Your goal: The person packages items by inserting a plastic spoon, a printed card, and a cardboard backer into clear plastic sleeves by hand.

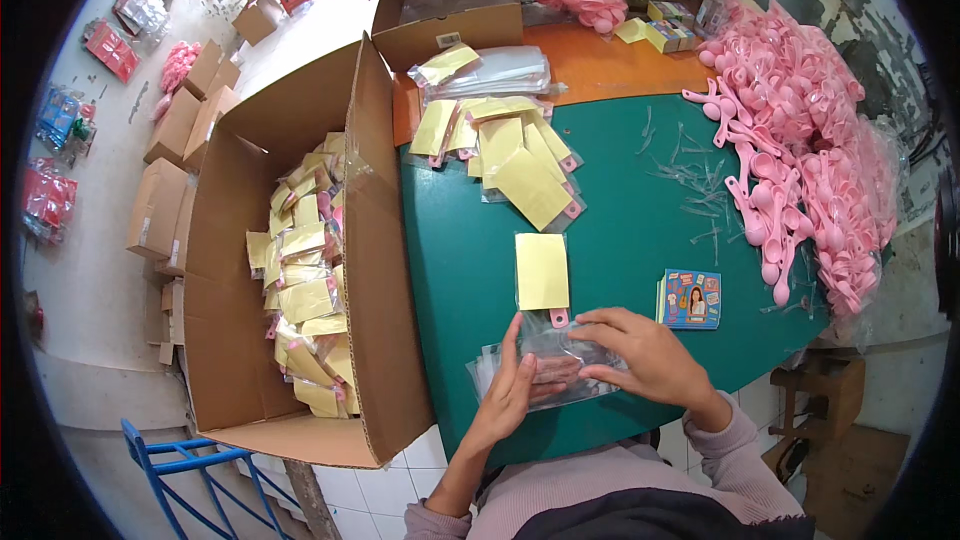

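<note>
My left hand [508, 392] is at the table's front edge with its fingers curled round a clear plastic bag [572, 350]; some of them show through the film. My right hand [655, 355] grips the bag's right side, fingers bent over it and thumb below them. Just beyond my fingertips lies a bagged yellow card [542, 270], with the holed end of a pink measuring spoon [559, 317] poking out under it. Further clear bags lie beneath my hands. A stack of blue printed cards [690, 300] sits to the right of my right hand.
On the left stands a cardboard box [385, 340] holding many bagged yellow cards. More packed cards [520, 165] lie on the green table's [620, 210] far side. Pink spoons [790, 130] heap up at the right, beside clear plastic strips [705, 180]. A blue metal frame [190, 462] stands lower left.
</note>
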The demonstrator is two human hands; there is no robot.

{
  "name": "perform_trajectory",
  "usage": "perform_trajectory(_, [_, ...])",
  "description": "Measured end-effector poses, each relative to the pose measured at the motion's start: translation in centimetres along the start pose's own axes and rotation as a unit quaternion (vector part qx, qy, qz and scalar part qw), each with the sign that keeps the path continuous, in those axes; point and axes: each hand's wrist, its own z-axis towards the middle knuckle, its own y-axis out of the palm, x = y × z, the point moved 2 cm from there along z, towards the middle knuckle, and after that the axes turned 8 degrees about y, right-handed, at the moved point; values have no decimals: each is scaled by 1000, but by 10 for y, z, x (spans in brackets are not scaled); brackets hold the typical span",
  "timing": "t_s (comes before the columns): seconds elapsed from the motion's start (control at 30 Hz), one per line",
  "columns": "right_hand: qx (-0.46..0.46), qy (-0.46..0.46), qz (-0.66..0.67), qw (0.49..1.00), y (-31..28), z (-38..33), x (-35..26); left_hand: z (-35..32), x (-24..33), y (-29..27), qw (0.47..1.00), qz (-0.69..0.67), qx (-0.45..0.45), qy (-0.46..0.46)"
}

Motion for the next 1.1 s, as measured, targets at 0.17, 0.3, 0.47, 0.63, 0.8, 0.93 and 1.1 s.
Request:
perform_trajectory(0.17, [23, -39, -34, 998, 32, 1, -2, -13, -4, -11, 998, 6, 56, -34])
perform_trajectory(0.3, [37, -33, 0, 999, 53, 11, -9, -12, 6, -13, 997, 35, 66, -31])
perform_trajectory(0.47, [22, -19, 34, 999, 63, 19, -3, -13, 11, -10, 992, 101, 79, -16])
perform_trajectory(0.63, [1, -77, 15, 997, 57, 19, -6, -12, 11, -9, 984, 166, 57, 12])
perform_trajectory(0.8, [-26, -144, -7, 989, 54, 15, -9, 0, 7, -16, 997, 69, 40, 3])
perform_trajectory(0.93, [-158, -172, 107, 967, 37, 15, 5, 1, 5, -3, 996, 77, 22, 25])
perform_trajectory(1.1, [-221, -190, 139, 946, 8, 16, 15, 4, 2, 10, 991, 128, 16, 24])
